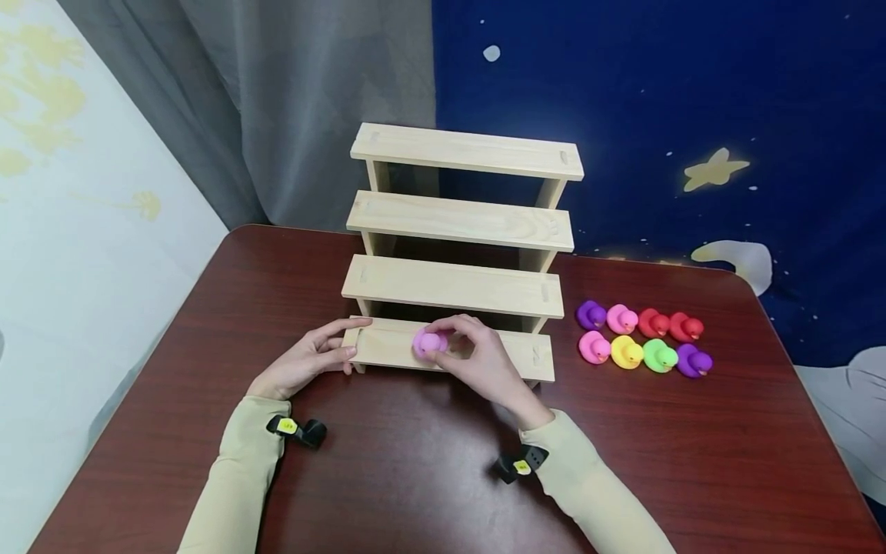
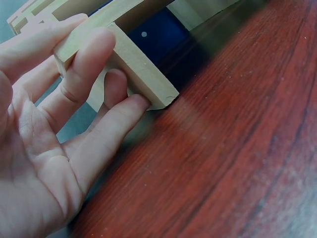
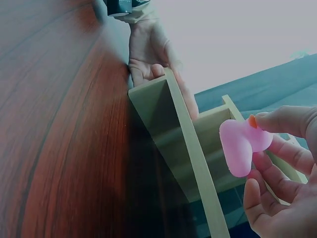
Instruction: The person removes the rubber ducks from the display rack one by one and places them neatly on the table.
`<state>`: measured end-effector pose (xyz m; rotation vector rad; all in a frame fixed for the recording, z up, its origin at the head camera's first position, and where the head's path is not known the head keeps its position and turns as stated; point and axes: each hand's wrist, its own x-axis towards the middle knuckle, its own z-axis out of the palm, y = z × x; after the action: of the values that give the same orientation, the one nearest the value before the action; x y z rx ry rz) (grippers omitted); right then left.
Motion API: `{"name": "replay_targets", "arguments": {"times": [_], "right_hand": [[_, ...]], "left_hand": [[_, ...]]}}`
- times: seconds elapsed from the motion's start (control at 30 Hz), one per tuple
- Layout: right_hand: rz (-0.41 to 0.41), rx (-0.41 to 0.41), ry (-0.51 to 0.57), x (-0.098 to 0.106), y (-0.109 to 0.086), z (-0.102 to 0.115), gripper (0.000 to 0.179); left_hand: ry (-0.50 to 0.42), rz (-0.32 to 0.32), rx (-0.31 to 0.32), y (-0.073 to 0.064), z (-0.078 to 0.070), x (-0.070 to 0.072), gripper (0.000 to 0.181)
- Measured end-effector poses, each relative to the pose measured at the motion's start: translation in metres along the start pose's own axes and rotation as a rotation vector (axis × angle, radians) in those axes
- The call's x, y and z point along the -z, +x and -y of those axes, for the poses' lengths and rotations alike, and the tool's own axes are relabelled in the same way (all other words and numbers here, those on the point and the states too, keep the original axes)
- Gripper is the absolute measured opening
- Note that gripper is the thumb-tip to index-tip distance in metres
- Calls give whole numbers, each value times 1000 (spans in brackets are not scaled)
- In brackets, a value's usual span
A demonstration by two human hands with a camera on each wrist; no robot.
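A pale wooden stepped rack (image 1: 450, 283) stands on the table. My left hand (image 1: 311, 358) grips the left end of its lowest step (image 1: 498, 350), one finger lying along the top and others at the edge; the left wrist view shows that hand (image 2: 64, 114) around the board's end (image 2: 94, 29). Over the middle of the same step, my right hand (image 1: 484, 362) pinches a pink rubber duck (image 1: 429, 343) between thumb and fingers. In the right wrist view the duck (image 3: 240, 146) has its orange beak by a fingertip. Whether it touches the board I cannot tell.
On the dark red-brown table (image 1: 388, 462), right of the rack, sit several rubber ducks in two rows, among them a yellow duck (image 1: 626, 352), a green duck (image 1: 660, 355) and a red duck (image 1: 686, 327). A grey curtain (image 1: 332, 92) and a blue cloth (image 1: 623, 115) hang behind.
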<state>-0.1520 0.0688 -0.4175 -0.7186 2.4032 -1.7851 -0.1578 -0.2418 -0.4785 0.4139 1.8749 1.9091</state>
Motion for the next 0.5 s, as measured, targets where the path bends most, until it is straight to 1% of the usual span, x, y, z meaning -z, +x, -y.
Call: {"name": "replay_targets", "arguments": {"times": [0.13,0.2,0.4,0.5], "right_hand": [[-8,-1,-4,5,-2,0,29],[-14,-4,-13,7,-4,4,29],[-20,-14,-40,17,-12,32,25],[-23,-18,-45,22,-15,35,25]], "left_hand": [[15,6,-9,0,0,0,51],[21,9,-14,1,0,0,51],[24,21,-24,1,0,1,51],[28,23,-23,1,0,1,51]]}}
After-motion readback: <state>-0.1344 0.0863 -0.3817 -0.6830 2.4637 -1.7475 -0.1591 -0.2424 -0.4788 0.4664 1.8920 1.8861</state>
